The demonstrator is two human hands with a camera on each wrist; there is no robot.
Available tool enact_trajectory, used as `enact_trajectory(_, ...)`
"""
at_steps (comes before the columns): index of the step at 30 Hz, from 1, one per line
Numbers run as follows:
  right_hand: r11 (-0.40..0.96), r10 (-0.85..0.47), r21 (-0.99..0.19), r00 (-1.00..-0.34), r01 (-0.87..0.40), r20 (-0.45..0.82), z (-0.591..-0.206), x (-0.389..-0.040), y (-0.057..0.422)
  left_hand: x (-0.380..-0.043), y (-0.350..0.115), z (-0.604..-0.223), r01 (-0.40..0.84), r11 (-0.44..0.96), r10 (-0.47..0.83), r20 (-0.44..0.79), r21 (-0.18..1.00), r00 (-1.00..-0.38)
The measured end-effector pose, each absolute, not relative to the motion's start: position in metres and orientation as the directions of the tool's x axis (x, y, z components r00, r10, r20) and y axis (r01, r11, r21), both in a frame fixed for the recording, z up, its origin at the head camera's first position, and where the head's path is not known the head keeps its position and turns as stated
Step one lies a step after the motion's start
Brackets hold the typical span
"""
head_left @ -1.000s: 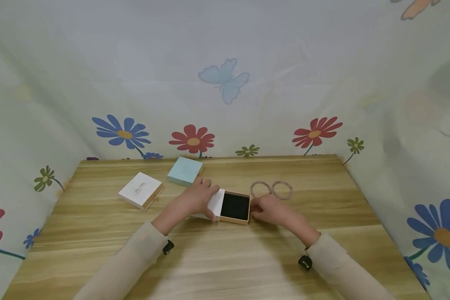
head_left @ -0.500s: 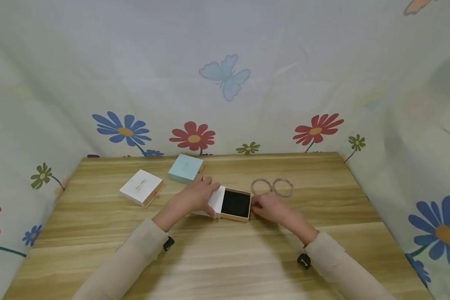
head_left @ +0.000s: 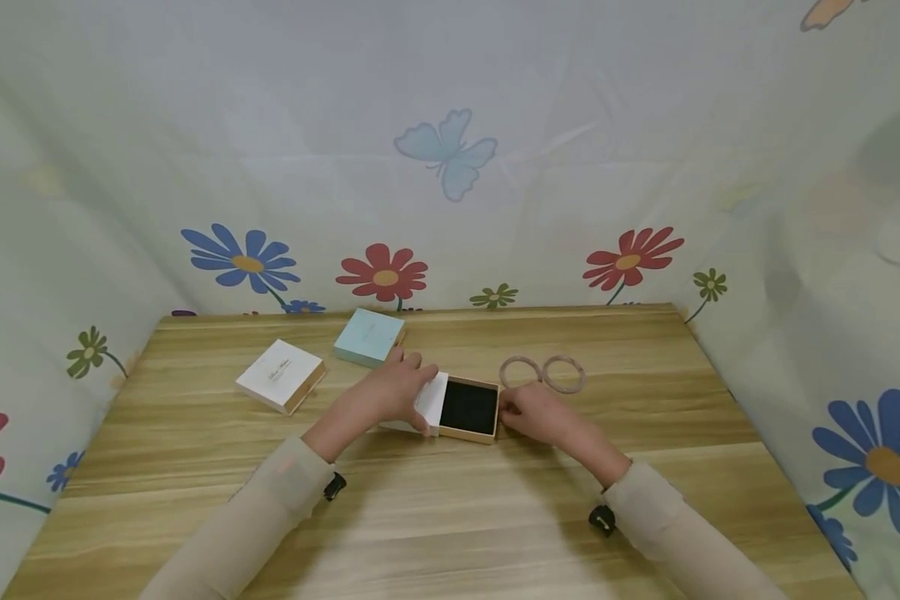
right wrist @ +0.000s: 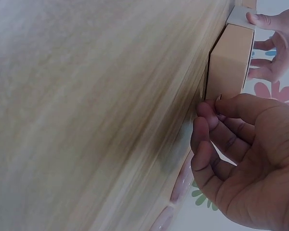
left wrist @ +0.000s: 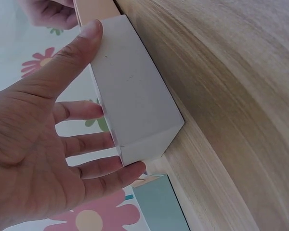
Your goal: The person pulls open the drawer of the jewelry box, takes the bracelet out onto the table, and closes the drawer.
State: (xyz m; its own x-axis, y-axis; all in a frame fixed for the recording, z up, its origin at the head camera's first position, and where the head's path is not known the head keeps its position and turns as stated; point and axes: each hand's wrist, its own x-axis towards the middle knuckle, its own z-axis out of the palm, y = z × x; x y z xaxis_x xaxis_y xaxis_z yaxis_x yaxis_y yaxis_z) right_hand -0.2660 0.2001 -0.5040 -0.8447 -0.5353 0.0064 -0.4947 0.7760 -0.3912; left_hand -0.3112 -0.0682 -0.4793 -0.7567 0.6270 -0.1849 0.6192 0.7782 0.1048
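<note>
In the head view my left hand (head_left: pixel 390 393) grips the white sleeve (head_left: pixel 433 402) of a drawer-style gift box, thumb on the near side and fingers over the top and far side. The box's tan drawer (head_left: pixel 467 437) sticks out to the right and shows a black insert (head_left: pixel 470 407). My right hand (head_left: pixel 543 412) is at the drawer's right end. In the right wrist view its thumb and forefinger pinch at the end of the tan drawer (right wrist: pixel 231 57); the fingertips partly hide what is pinched. Two pinkish bangles, one left (head_left: pixel 521 358) and one right (head_left: pixel 563 357), lie just beyond that hand.
A closed white box (head_left: pixel 281 373) with printed lettering lies on the wood-grain table (head_left: pixel 450 525) at the left. A light blue box (head_left: pixel 370 335) stands farther back, close behind my left hand. Flower-printed cloth (head_left: pixel 450 233) hangs along the table's back and sides.
</note>
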Motion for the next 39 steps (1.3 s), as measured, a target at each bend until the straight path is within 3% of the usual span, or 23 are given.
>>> enact_trajectory(17, 0.802, -0.523, -0.347, -0.852, -0.487, -0.014, -0.505, -0.273, 0.183, -0.310, -0.067, -0.477, 0.615, 0.777, 0.630, -0.185, 0.133, -0.755)
enact_trajectory(39, 0.805, -0.506, -0.389, -0.861, -0.447, -0.056, -0.506, -0.282, 0.164, -0.311, -0.067, -0.478, 0.595, 0.790, 0.613, -0.196, 0.144, -0.766)
